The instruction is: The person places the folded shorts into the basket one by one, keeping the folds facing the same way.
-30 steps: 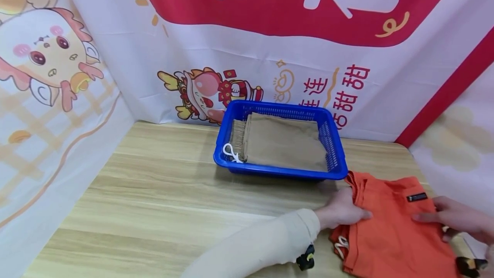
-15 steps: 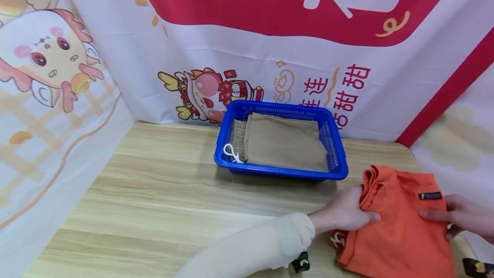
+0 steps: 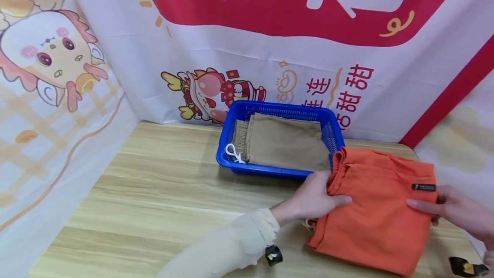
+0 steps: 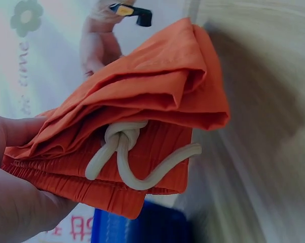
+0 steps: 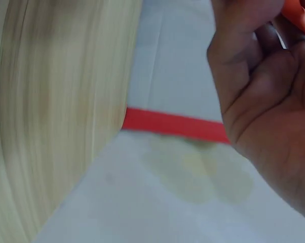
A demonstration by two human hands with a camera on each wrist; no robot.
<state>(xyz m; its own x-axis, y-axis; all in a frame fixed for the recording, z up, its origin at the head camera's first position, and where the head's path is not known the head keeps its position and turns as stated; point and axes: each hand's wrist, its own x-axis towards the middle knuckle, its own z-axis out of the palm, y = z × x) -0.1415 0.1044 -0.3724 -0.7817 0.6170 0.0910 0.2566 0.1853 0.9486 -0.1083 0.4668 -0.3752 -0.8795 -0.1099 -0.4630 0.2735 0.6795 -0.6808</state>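
Folded orange drawstring shorts [image 3: 378,213] are held up at the right of the table, with their upper left corner overlapping the basket's edge in the head view. My left hand [image 3: 314,196] grips the elastic waistband side, thumb on top and fingers beneath. On the opposite side, my right hand [image 3: 459,209] pinches the cloth near a small black label [image 3: 423,187]. The left wrist view shows the stacked folds and a knotted cream drawstring [image 4: 123,142] hanging from the waistband. Only a sliver of orange appears beside my right palm [image 5: 274,96] in the right wrist view.
A blue plastic basket [image 3: 266,170] stands at the back of the wooden table [image 3: 154,200]. Inside it lies a folded brown garment [image 3: 285,140] with a white cord [image 3: 233,152]. Printed cloth hangings [image 3: 239,50] enclose the back and sides.
Both hands have lifted the orange shorts off the table and carried them left and toward the basket. The basket and the brown garment have stayed put.
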